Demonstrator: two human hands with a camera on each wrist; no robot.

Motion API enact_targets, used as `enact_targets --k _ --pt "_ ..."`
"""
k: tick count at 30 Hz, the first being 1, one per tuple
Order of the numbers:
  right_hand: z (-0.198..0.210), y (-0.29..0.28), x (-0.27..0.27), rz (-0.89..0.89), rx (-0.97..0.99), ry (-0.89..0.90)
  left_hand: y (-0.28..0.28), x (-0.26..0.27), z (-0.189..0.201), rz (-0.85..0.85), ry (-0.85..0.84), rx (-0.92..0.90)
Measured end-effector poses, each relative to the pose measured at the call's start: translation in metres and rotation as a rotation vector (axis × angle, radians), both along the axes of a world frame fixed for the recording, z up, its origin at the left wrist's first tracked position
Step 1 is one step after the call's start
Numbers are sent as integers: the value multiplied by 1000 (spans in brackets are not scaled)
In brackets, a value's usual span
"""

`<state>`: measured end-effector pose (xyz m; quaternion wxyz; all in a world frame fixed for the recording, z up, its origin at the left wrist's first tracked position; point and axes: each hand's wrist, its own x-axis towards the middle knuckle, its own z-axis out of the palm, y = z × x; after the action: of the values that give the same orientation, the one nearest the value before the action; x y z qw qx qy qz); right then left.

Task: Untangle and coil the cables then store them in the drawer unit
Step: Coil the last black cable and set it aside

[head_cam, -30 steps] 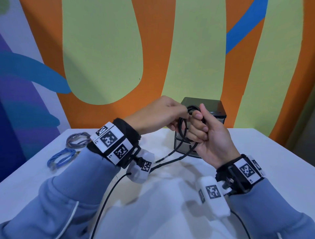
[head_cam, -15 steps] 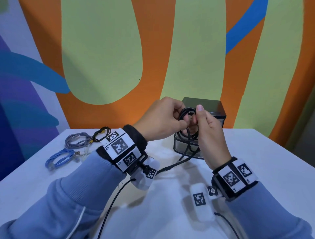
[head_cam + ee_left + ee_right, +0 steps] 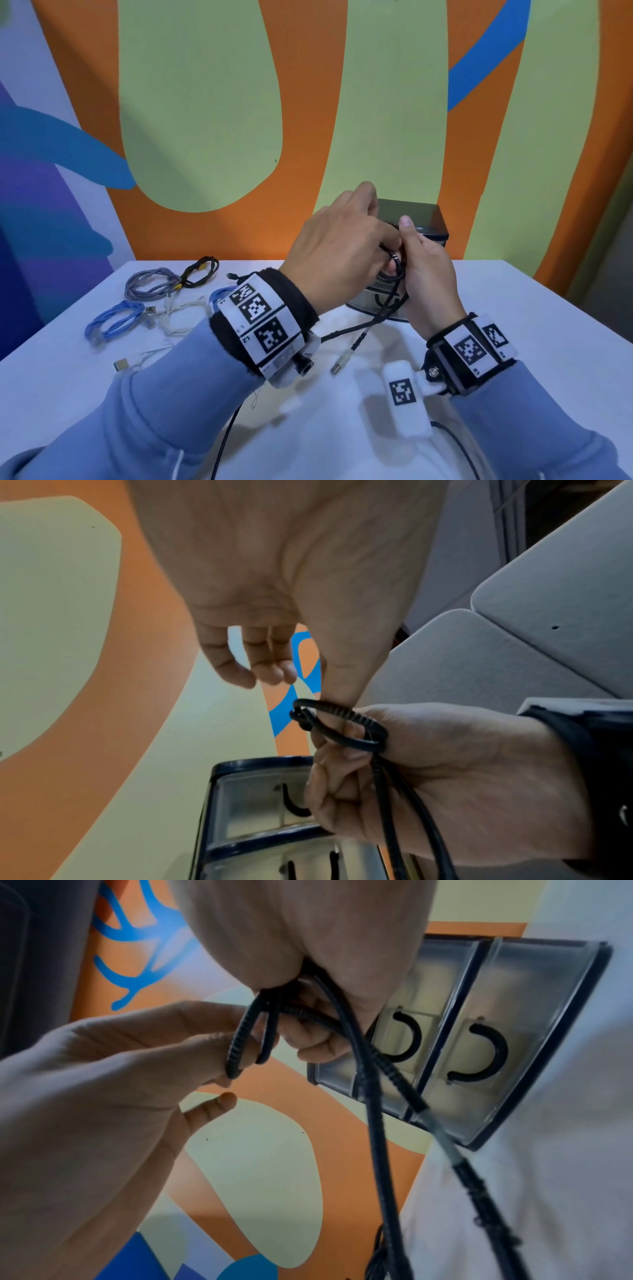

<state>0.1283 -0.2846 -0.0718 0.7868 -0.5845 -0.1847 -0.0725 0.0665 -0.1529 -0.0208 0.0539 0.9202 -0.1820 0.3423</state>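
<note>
The black cable (image 3: 394, 270) is looped in front of the drawer unit (image 3: 424, 222), gripped in the right hand (image 3: 428, 274) and pinched by the left hand (image 3: 339, 250); its ends trail onto the surface (image 3: 513, 308).

Ribbed matt black cable (image 3: 394, 270); glossy clear-plastic drawer unit (image 3: 424, 222); smooth white table (image 3: 513, 308)
</note>
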Motion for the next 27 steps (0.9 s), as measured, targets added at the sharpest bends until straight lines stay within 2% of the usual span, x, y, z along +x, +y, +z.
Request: enact_targets --k 2,5,9,11,16,18,19,21,25,27 --pt "-2 0 3 -20 -52 -7 3 3 -2 -54 5 -92" --pt "-4 0 7 -70 -124 -35 10 13 -4 -215 115 -538" --pt "-4 3 5 -74 -143 -75 11 13 3 -285 325 -1102" --pt "-4 3 6 -90 -137 -68 14 12 7 -315 438 -1263" --pt "-2 1 5 -84 -77 -10 25 10 17 -540 734 -1650" --pt "-1 1 4 -74 -52 -4 30 9 21 -566 836 -1809" --pt "0 1 4 -78 -41 -6 33 8 23 -561 874 -1835" --pt "1 -1 4 -93 -15 -2 39 9 27 -514 883 -1751" --pt "6 -3 7 -92 67 24 45 8 27 -342 736 -1349" --pt "8 -4 6 -63 173 72 43 9 23 -277 654 -1172"
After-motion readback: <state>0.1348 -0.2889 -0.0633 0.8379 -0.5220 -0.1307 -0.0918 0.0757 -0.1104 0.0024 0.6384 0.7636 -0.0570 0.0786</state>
